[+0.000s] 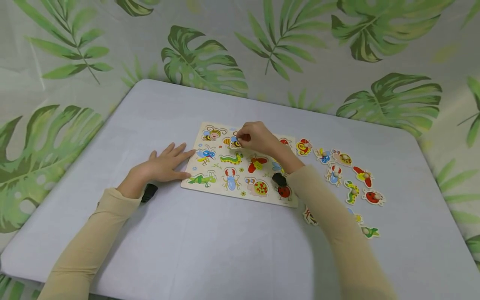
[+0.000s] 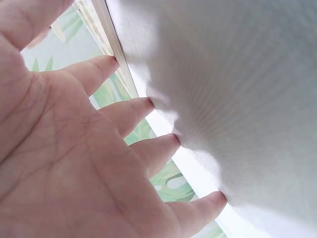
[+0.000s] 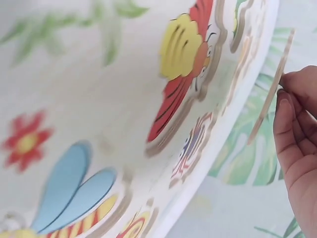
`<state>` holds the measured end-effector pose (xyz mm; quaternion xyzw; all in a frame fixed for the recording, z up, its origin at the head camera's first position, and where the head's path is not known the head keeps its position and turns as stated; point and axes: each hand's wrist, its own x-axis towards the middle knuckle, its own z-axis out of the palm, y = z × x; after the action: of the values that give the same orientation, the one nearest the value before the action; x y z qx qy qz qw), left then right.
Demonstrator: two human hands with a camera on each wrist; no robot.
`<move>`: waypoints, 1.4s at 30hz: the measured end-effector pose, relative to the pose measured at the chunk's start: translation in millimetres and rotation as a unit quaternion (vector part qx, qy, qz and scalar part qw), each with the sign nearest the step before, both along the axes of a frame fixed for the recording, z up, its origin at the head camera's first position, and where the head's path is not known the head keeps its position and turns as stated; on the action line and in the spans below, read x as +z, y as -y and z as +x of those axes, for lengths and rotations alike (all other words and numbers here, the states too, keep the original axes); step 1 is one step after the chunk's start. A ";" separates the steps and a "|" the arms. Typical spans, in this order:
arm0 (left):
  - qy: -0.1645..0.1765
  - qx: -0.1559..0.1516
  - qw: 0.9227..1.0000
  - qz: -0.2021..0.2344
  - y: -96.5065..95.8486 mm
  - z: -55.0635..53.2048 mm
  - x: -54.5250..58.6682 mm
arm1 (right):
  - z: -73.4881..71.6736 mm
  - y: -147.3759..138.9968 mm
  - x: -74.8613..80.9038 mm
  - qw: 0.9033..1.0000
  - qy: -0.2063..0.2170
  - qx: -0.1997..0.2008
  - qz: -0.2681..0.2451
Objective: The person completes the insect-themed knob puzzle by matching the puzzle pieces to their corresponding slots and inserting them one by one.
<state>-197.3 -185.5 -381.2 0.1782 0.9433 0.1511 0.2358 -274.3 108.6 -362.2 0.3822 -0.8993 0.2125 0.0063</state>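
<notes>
A wooden peg puzzle board [image 1: 219,189] printed with insects lies on the table. Over its upper middle, my right hand [image 1: 258,136] pinches a bee puzzle piece [image 1: 234,142] between thumb and fingertips. The right wrist view shows this piece [image 3: 272,89] edge-on, held off the board. My left hand [image 1: 165,164] rests at the board's left side, fingers spread, thumb at the lower left edge. Seen from the left wrist, the fingers of that hand [image 2: 74,148] are extended, with the tips on the tablecloth and by the board's edge [image 2: 116,44].
Several loose insect pieces lie right of the board, among them a ladybug [image 1: 373,197], a caterpillar [image 1: 351,192], a stag beetle [image 1: 333,175] and a snail [image 1: 342,158]. My right forearm partly covers some. A white cloth [image 1: 225,250] covers the table; a leaf-patterned sheet [image 1: 292,54] surrounds it.
</notes>
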 end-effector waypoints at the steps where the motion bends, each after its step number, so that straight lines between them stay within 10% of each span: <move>1: 0.000 0.000 1.000 0.002 -0.4 -0.1 0.0 | -1.5 2.1 -0.1 1.000 0.001 -0.001 0.001; 42: -0.002 0.001 1.000 -0.001 -1.0 4.7 6.2 | -34.0 74.8 -14.2 0.996 0.036 0.003 0.088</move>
<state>-192.6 -184.5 -375.0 0.1775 0.9441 0.1497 0.2341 -308.3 33.7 -376.4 0.3763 -0.9129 0.1462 -0.0599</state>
